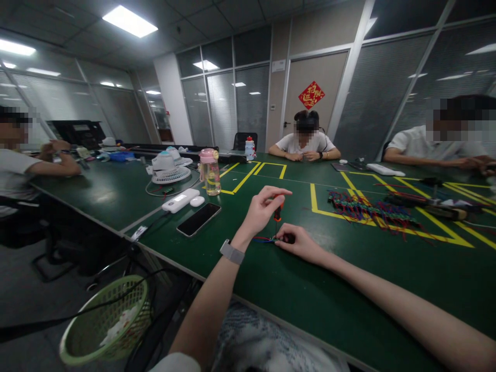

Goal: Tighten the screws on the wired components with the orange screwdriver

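My left hand (260,209) holds a small screwdriver (277,212) with a red and black handle upright, its tip pointing down. Just below it, my right hand (296,241) rests on the green table (294,294) and pinches a small black connector with red and blue wires (263,239) trailing left. The screwdriver tip meets that connector. A grey watch sits on my left wrist.
A pile of coloured wires (368,212) lies in a yellow-taped box to the right. A black phone (198,219), white power bank (180,200), pink-lidded bottle (210,172) and white fans (167,168) lie left. Three people sit around the table. A green basket (104,323) stands on the floor.
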`<state>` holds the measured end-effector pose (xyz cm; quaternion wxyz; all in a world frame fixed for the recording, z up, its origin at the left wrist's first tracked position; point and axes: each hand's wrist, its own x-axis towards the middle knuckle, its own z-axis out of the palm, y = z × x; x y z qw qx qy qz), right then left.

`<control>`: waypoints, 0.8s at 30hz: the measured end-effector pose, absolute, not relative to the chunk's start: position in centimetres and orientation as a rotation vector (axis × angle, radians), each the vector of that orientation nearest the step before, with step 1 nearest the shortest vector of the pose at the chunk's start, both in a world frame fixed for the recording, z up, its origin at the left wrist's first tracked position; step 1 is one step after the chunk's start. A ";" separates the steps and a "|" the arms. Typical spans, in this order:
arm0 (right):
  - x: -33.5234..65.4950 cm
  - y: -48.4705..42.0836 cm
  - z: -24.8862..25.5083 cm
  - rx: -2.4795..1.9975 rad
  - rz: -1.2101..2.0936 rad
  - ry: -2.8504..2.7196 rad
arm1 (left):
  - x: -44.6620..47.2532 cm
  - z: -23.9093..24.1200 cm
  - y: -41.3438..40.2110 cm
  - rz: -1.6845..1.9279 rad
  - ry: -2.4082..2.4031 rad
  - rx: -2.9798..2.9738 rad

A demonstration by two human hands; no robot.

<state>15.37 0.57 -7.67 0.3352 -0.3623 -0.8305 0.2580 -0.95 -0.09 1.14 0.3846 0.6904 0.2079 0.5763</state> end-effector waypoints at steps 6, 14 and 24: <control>15.3 0.4 -7.5 -0.961 0.669 -2.166 | -1.0 1.0 0.1 1.229 0.276 1.598; 15.3 0.4 -7.5 -0.962 0.679 -2.162 | -1.0 0.8 0.3 1.389 0.466 1.607; 15.1 0.3 -7.4 -0.965 0.696 -2.145 | -0.8 0.5 0.5 1.329 0.383 1.604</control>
